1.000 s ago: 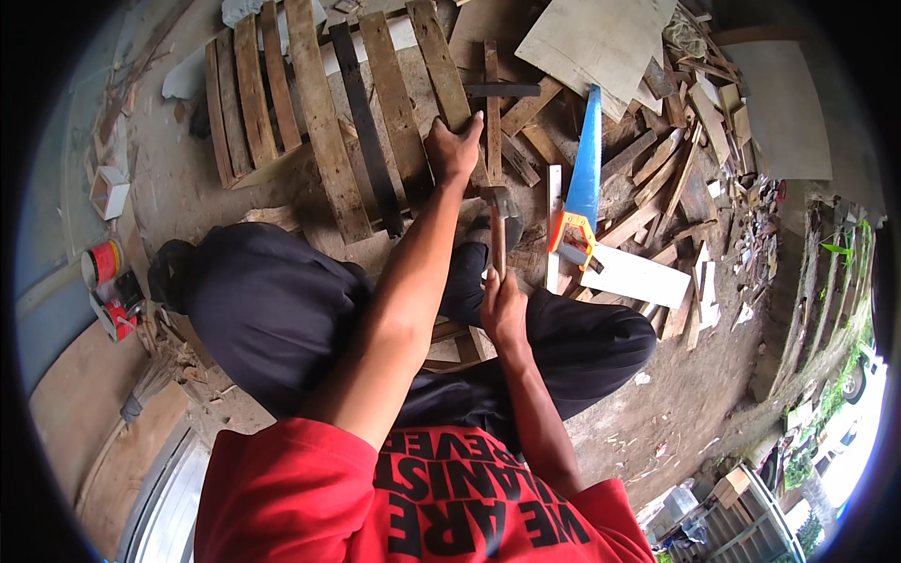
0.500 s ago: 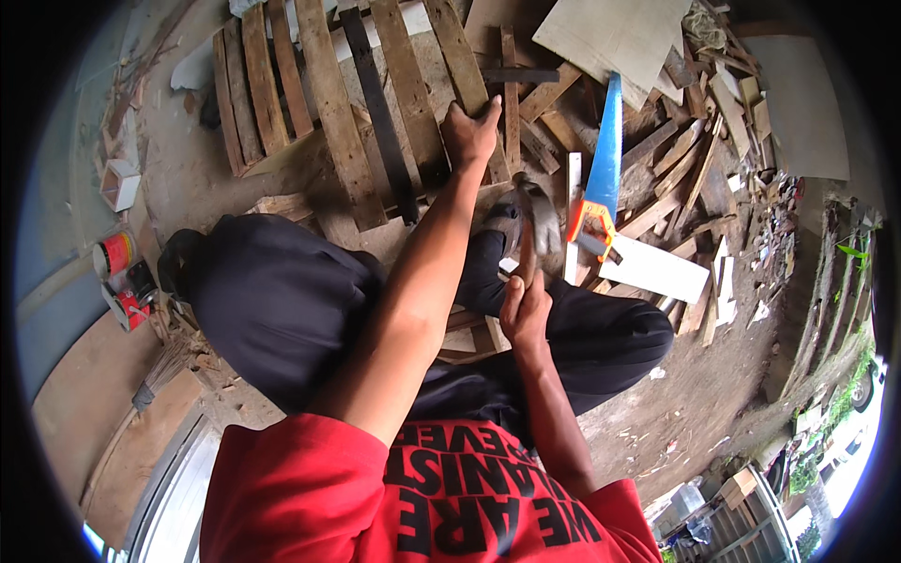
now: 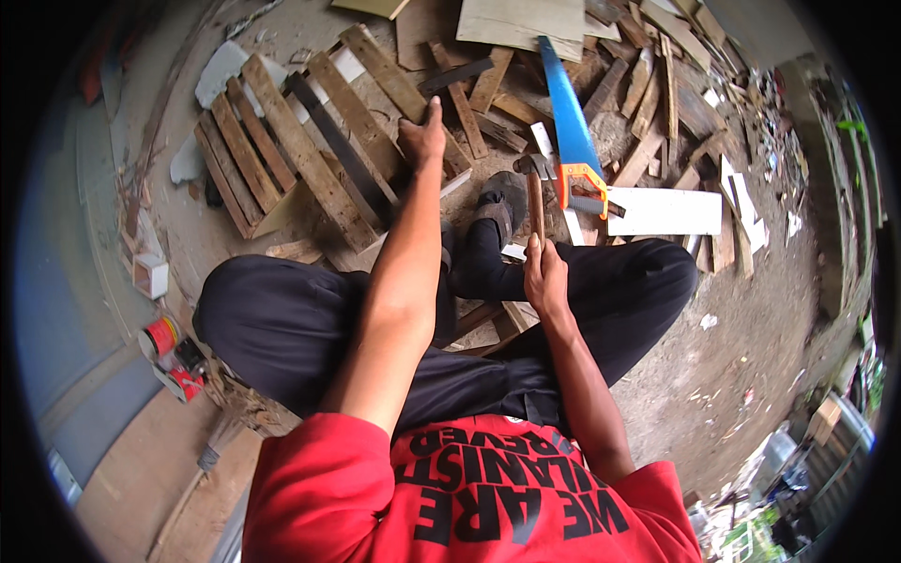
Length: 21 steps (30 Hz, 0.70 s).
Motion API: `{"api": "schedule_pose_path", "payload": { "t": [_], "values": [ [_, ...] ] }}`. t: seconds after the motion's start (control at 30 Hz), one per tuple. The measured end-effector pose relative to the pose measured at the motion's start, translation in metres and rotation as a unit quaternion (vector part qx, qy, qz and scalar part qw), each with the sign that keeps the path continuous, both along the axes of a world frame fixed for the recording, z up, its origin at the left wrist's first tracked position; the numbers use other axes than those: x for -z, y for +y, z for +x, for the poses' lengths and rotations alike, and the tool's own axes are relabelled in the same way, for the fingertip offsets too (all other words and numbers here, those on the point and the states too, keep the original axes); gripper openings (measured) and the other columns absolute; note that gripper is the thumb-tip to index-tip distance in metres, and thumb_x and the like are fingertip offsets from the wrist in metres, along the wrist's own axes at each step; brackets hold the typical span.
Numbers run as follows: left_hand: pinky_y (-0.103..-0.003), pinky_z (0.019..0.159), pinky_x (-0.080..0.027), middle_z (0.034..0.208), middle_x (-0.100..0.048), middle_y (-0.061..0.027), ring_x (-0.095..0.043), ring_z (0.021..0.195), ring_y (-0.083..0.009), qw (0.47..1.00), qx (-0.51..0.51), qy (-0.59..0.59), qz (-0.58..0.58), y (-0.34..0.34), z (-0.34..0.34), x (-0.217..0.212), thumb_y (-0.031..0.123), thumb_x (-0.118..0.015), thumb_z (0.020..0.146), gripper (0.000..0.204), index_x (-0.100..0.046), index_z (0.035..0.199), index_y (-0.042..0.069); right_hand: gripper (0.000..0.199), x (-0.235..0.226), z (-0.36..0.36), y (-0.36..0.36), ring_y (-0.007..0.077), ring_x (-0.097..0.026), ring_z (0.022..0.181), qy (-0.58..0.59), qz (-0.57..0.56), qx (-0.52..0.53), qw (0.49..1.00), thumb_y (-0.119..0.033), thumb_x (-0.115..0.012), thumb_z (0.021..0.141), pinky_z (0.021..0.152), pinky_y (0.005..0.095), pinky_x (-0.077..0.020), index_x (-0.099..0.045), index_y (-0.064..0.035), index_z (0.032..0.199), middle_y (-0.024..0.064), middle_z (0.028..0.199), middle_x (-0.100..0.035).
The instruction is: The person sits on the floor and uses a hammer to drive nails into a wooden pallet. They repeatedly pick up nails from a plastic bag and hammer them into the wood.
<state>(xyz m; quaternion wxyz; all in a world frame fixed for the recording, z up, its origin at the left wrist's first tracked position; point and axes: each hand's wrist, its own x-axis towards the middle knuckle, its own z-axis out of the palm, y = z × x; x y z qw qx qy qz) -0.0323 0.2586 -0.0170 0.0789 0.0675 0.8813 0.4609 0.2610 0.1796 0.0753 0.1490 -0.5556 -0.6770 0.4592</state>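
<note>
The slatted wooden frame (image 3: 305, 155) lies on the ground (image 3: 676, 375), ahead and to the left. At its rightmost slat (image 3: 399, 89) is the left hand (image 3: 422, 143), fingers curled in, thumb stuck out; I can't tell from here whether it grips the wood. The right hand (image 3: 545, 272) is wrapped around the handle of a hammer (image 3: 537, 211), its head just left of a blue-bladed saw (image 3: 568, 113). Near the saw's handle lies a white board (image 3: 664, 211), with scrap wood (image 3: 648, 94) heaped beyond.
</note>
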Motion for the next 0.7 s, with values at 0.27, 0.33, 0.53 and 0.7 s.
{"api": "schedule_pose_path", "payload": {
  "t": [0.27,0.33,0.53,0.7],
  "values": [
    [-0.044,0.099,-0.046,0.121,-0.063,-0.0213,-0.06,0.114,-0.032,0.98,0.07,-0.18,-0.056,-0.011,-0.015,-0.028,0.051,-0.077,0.08,0.068,-0.064,0.112,-0.008,0.05,-0.01,0.007,0.014,0.0391,-0.063,0.064,0.056,-0.047,0.043,0.996,-0.042,-0.044,0.104,0.06,0.046,-0.0456,-0.056,0.0027,0.086,0.023,0.065,-0.059],
    [-0.041,0.093,-0.05,0.12,-0.064,-0.0188,-0.062,0.111,-0.029,0.969,0.146,-0.172,-0.1,-0.025,-0.011,-0.064,0.049,-0.076,0.082,0.063,-0.065,0.113,-0.005,0.051,-0.006,0.011,0.016,0.0348,-0.062,0.061,0.046,-0.045,0.056,0.996,-0.043,-0.045,0.104,0.058,0.0452,-0.0446,-0.055,0.0027,0.085,0.0207,0.062,-0.056],
    [-0.03,0.073,-0.055,0.102,-0.071,-0.0071,-0.067,0.089,-0.0148,0.96,0.23,-0.143,0.066,-0.087,-0.062,-0.151,0.031,-0.065,0.096,0.03,-0.067,0.104,0.002,0.051,0.001,0.002,0.013,0.0287,-0.059,0.056,0.087,-0.051,0.019,0.995,-0.044,-0.046,0.104,0.056,0.0439,-0.0438,-0.056,0.0025,0.084,0.0172,0.059,-0.055],
    [-0.027,0.071,-0.049,0.086,-0.071,-0.0032,-0.065,0.082,-0.0106,0.935,0.333,0.099,-0.07,-0.143,-0.118,-0.255,0.038,-0.068,0.093,0.036,-0.069,0.09,0.003,0.044,-0.006,-0.01,0.0,0.0058,-0.039,0.054,0.119,-0.063,-0.022,0.991,-0.042,-0.05,0.104,0.048,0.0262,-0.0323,-0.051,-0.0064,0.078,-0.0034,0.061,-0.043]
  ]
}}
